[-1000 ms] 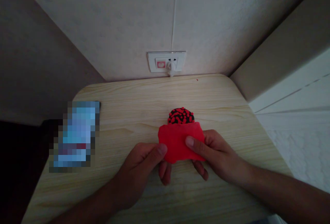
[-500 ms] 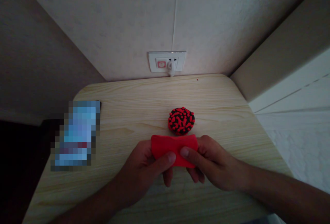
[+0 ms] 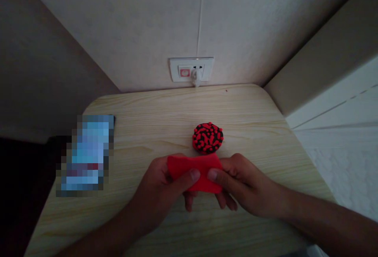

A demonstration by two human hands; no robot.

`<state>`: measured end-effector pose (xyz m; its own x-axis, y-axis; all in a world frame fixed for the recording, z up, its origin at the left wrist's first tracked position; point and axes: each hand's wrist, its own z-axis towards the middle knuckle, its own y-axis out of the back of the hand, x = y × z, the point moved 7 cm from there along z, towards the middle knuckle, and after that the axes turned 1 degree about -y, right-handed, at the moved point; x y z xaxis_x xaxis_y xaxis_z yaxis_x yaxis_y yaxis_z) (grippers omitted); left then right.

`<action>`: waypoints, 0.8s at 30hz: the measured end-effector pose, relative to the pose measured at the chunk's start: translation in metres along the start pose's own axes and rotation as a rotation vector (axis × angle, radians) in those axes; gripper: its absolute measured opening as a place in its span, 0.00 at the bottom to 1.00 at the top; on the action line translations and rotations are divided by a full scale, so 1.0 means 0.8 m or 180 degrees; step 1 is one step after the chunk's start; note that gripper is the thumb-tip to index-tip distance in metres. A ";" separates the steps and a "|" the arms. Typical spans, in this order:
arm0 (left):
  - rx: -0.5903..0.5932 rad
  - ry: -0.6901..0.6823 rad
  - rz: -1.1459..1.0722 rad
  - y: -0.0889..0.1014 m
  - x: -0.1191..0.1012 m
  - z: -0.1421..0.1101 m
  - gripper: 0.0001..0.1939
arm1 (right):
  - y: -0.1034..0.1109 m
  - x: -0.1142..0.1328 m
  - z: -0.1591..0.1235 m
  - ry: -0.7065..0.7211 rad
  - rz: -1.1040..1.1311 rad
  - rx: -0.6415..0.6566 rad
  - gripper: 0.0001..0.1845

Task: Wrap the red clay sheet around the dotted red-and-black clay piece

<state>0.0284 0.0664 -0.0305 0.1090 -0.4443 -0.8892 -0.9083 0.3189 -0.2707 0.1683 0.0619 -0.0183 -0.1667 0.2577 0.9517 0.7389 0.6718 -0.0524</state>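
Red clay-like sheet [image 3: 203, 164] has come toward the near side over the last second, so the round black-and-red piece [image 3: 208, 138] it was half hiding now shows almost whole. Both hands have come closer together too, and compared with half a second back the sheet sits a touch further left.

From my end of the feed, the left hand [image 3: 165, 188] has the left part of the sheet pinched, thumb flat on top and fingers tucked underneath. Right hand [image 3: 245, 186] does the same on the right part. Both are closed down to the sheet's thickness, with a few fingertips poking out below its near edge. Thumb tips point at each other, close but not touching. I can't see what the hidden fingers are doing.

That round piece lies on the wood-grain table [image 3: 147, 119], just beyond the sheet's far edge, its dark top covered in raised red squiggles and dots. Can't tell from this angle if the two touch.

Off to the left I've got a pixelated device with a lit screen [image 3: 88, 146], probably a phone or tablet. Far side: a wall outlet [image 3: 175, 69] with a pale plug [image 3: 195, 76] in it, plus a tiny red speck [image 3: 226, 90] near the table's far edge.
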 end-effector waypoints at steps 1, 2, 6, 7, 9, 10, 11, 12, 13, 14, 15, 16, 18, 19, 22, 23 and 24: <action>-0.0022 0.0001 -0.0018 0.001 0.001 0.000 0.14 | 0.000 -0.002 -0.001 -0.0058 0.0073 0.0000 0.24; -0.0055 0.0001 -0.0051 0.003 0.002 0.000 0.14 | 0.000 -0.003 -0.001 -0.0103 0.0129 -0.0013 0.25; -0.0185 -0.0029 -0.0177 0.011 0.008 0.000 0.15 | 0.003 -0.003 -0.004 -0.0119 0.0081 -0.0120 0.29; -0.0188 -0.0036 -0.0207 0.012 0.009 0.000 0.15 | 0.005 -0.002 -0.004 -0.0098 0.0031 -0.0151 0.29; -0.0179 -0.0042 -0.0244 0.012 0.011 0.001 0.15 | 0.006 -0.001 -0.004 -0.0089 -0.0027 -0.0182 0.30; -0.0176 -0.0041 -0.0254 0.011 0.011 0.001 0.15 | 0.007 -0.001 -0.003 -0.0100 -0.0015 -0.0190 0.30; -0.0185 -0.0047 -0.0263 0.011 0.011 0.001 0.15 | 0.007 -0.001 -0.002 -0.0120 0.0030 -0.0183 0.30; -0.0204 -0.0047 -0.0271 0.011 0.010 0.001 0.15 | 0.006 -0.002 -0.002 -0.0141 0.0103 -0.0161 0.30; -0.0225 -0.0051 -0.0285 0.011 0.009 0.002 0.15 | 0.004 -0.003 -0.001 -0.0164 0.0175 -0.0129 0.30; -0.0244 -0.0052 -0.0302 0.012 0.009 0.002 0.15 | 0.003 -0.003 -0.001 -0.0176 0.0246 -0.0100 0.29; -0.0258 -0.0061 -0.0330 0.012 0.007 0.002 0.15 | 0.001 -0.003 -0.001 -0.0184 0.0299 -0.0081 0.29; -0.0252 -0.0066 -0.0377 0.012 0.007 0.003 0.15 | 0.001 -0.003 -0.001 -0.0188 0.0322 -0.0080 0.28; -0.0156 -0.0033 -0.0525 0.009 0.007 0.004 0.16 | 0.002 -0.002 -0.002 -0.0174 0.0325 -0.0132 0.27; -0.0088 0.0006 -0.0605 0.007 0.008 0.004 0.17 | 0.003 -0.001 -0.002 -0.0158 0.0316 -0.0165 0.27; 0.0080 0.0194 -0.0719 0.001 0.011 0.004 0.17 | 0.007 0.000 -0.003 -0.0122 0.0313 -0.0233 0.28; 0.0101 0.0245 -0.0694 -0.001 0.012 0.003 0.16 | 0.006 0.001 -0.003 -0.0093 0.0323 -0.0210 0.28; 0.0121 0.0283 -0.0643 -0.003 0.011 0.003 0.14 | 0.005 0.002 -0.002 -0.0049 0.0348 -0.0170 0.26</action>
<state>0.0321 0.0636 -0.0388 0.2496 -0.5740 -0.7799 -0.8556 0.2465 -0.4552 0.1719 0.0642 -0.0168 -0.0930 0.3383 0.9364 0.7869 0.6013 -0.1391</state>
